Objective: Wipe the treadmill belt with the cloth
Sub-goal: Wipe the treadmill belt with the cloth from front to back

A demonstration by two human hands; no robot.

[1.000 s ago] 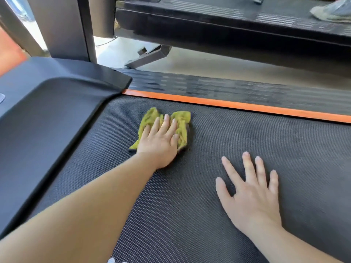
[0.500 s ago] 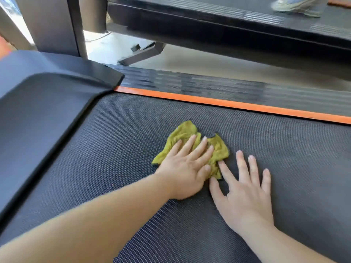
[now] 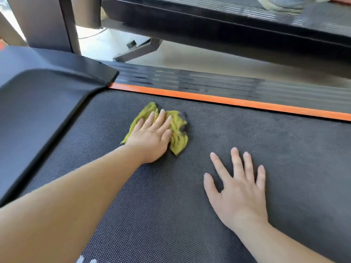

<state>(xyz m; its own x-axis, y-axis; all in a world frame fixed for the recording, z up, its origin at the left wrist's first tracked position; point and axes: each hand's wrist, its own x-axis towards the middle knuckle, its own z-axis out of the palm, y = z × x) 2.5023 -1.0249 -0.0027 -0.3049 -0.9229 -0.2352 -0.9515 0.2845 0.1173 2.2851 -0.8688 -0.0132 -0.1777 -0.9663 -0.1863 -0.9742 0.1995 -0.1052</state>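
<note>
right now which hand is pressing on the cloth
The left hand, fingers flat on the yellow cloth; the right hand lies spread on the bare belt.

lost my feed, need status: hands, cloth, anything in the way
Left hand flat, pressing cloth onto belt. Right hand flat on bare belt, apart from cloth. Nothing else on belt near cloth.

1. Orange strip (image 3: 228, 100) borders a ribbed grey side rail (image 3: 190, 80).
2. Dark cover (image 3: 38, 103) at left; upright post (image 3: 47, 23) behind it.
3. Second treadmill (image 3: 209, 25) beyond beige floor (image 3: 209, 57); a shoe (image 3: 281, 2) on its deck, top right.
</note>
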